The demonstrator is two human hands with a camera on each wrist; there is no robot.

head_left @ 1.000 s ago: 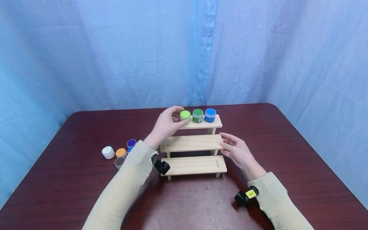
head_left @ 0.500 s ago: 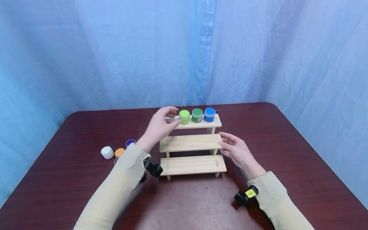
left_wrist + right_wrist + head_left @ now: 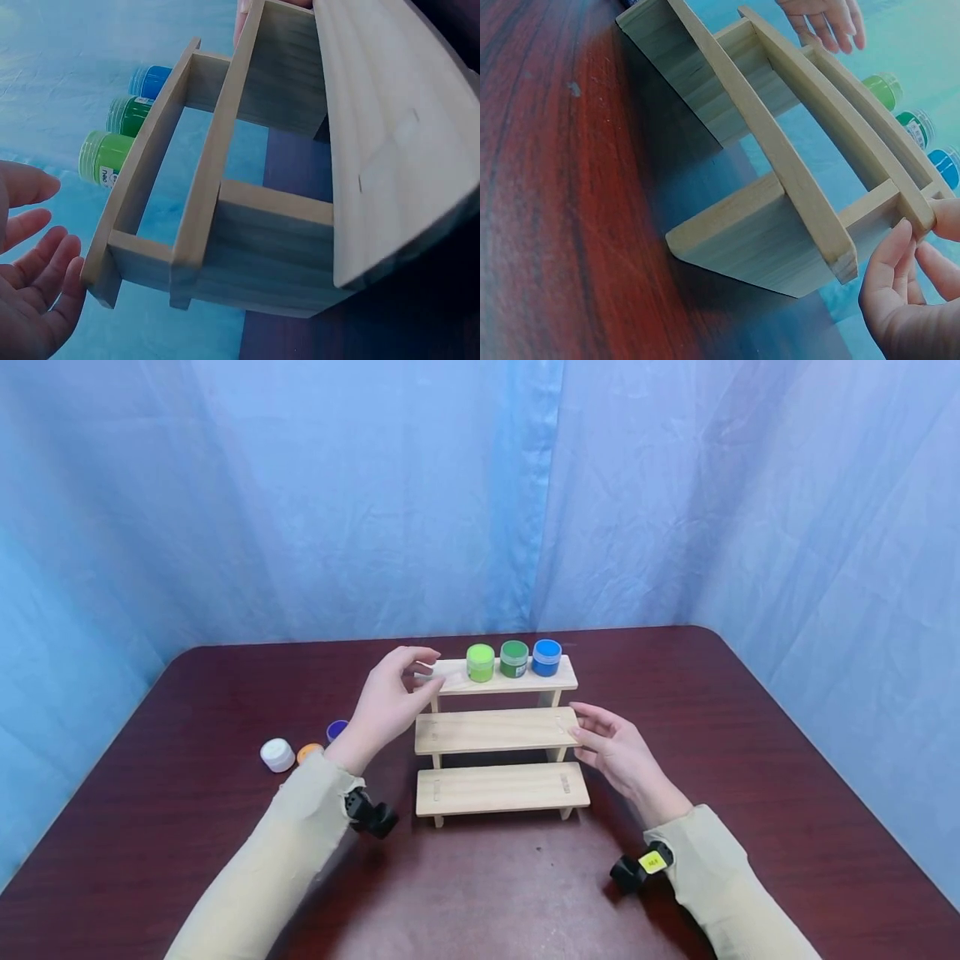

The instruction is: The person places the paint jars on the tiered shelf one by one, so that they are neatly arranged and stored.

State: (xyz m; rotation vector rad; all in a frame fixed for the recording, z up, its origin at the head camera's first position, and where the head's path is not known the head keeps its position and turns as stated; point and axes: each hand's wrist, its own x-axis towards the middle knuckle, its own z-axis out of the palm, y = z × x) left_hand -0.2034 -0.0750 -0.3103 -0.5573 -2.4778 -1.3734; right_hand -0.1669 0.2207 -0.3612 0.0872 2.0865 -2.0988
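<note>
My left hand (image 3: 388, 697): fingers spread beside the top shelf (image 3: 453, 672)
My right hand (image 3: 624, 762): pinching the middle shelf (image 3: 491, 732), right end
Top row: lime jar (image 3: 480, 664), green jar (image 3: 513, 660), blue jar (image 3: 547, 659)

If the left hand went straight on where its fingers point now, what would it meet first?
The left hand would probably meet the light green jar, though the top shelf may come sooner; depth is unclear.
</note>
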